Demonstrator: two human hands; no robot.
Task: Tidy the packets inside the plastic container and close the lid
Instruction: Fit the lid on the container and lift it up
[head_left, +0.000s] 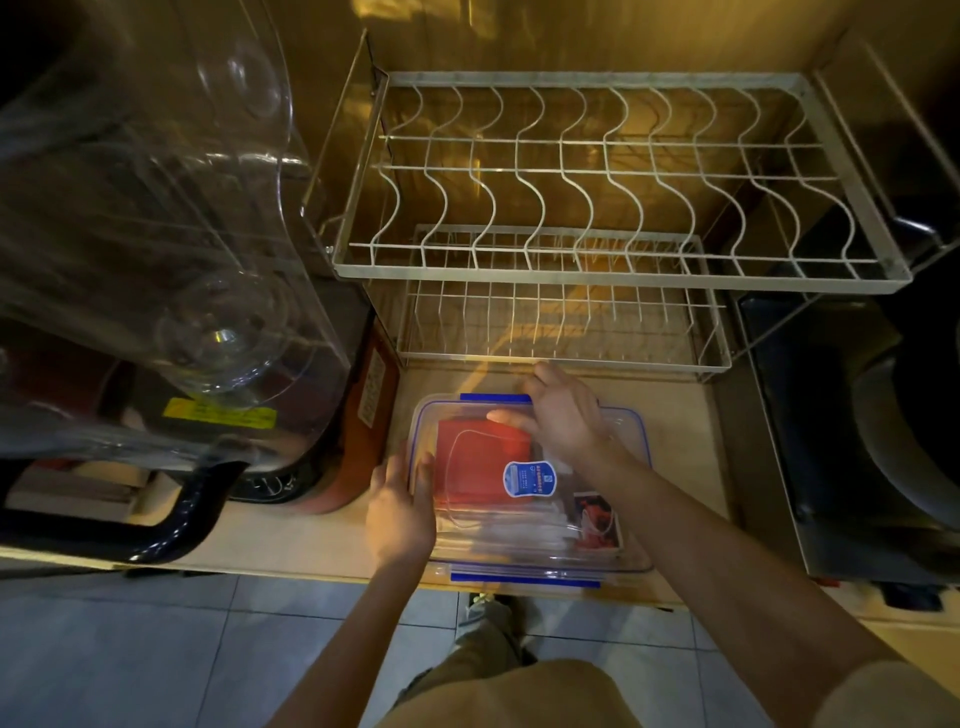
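The lid (582, 540) already sits on the clear plastic container (636, 564), so by the look of it the tidying is done and the closing is in hand — what remains is to snap the blue latches down. The container rests on the beige counter (311, 540) near its front edge, just in front of the two-tier wire dish rack (613, 275) and beside a large clear-lidded appliance (156, 260) on the left. Its long axis seems to run from the person's near side toward the rack, with the far blue clip (493, 398) and the near blue clip (524, 578) on its short ends; the wide lens bends the outline, so this is a judgement. Through the lid show a red packet (467, 467) in the far left part, pale packets (509, 530) lying across the near part, and a small picture packet (597, 522) at the near right; a blue oval label (529, 478) sits mid-lid. The left hand (400, 512) lies flat against the left rim, fingers nearly straight and together, steadying it. The right hand (563, 415) rests over the far edge, thumb stretched out across the lid and fingers curved down toward the far clip — whether they actually grip the clip cannot be told. The next move probably calls for a firm press on that far clip until it seats, the left hand bracing so the box does not slide, then the same at the near clip.
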